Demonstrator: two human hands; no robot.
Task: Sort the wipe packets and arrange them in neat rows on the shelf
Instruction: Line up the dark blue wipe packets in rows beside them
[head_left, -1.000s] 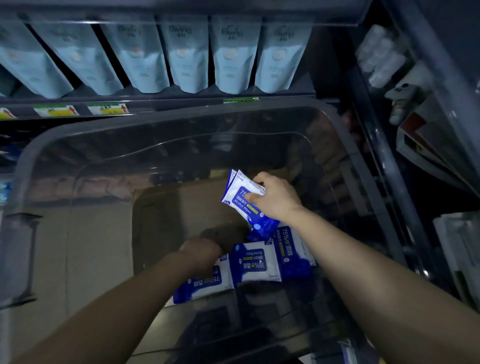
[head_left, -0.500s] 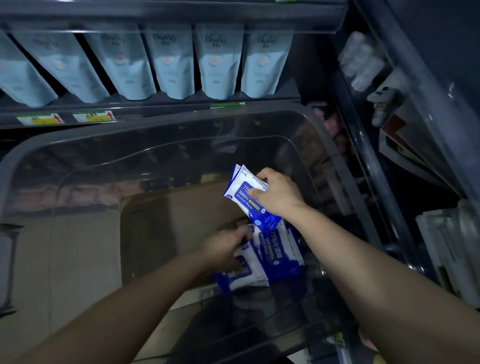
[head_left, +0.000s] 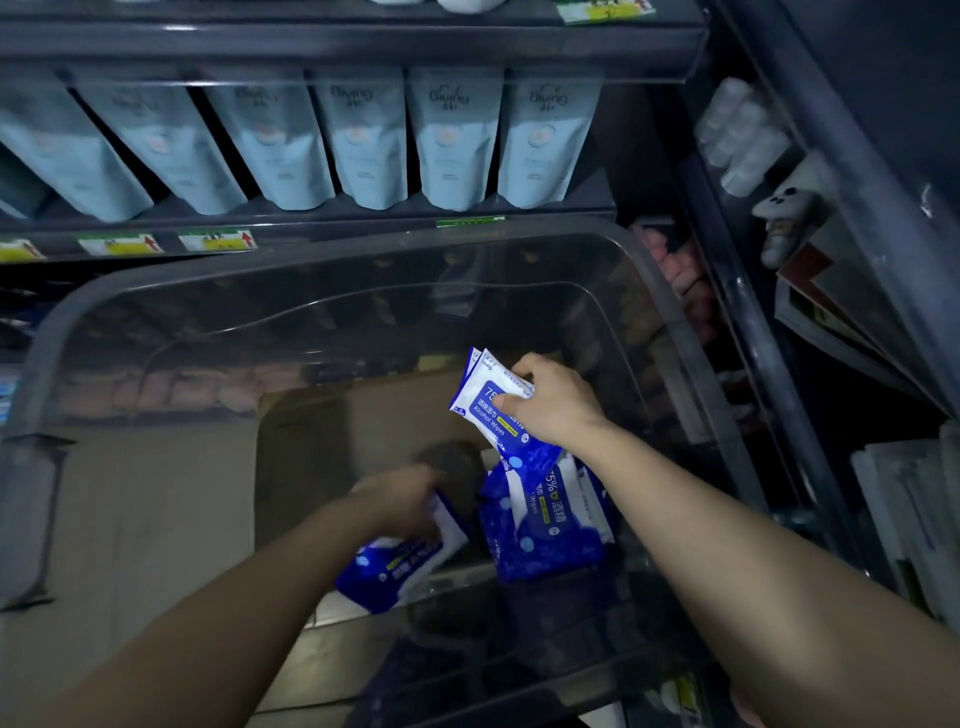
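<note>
Within clear bin (head_left: 156, 322), left hand (head_left: 400, 499) has grasped a wipe packet (head_left: 395, 571); right hand (head_left: 556, 405) still holds two packets (head_left: 483, 410).

Shop aisle, dark shelf (head_left: 311, 221) with price tags (head_left: 218, 240), identical pale-blue pouches (head_left: 457, 140) in a row

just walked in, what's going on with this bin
A person is emptying a clear bin. The right hand holds two wipe packets above the rest. The left hand grips another packet low in the bin. More lie in a pile under the right wrist. Pale blue pouches line the shelf behind.
</note>
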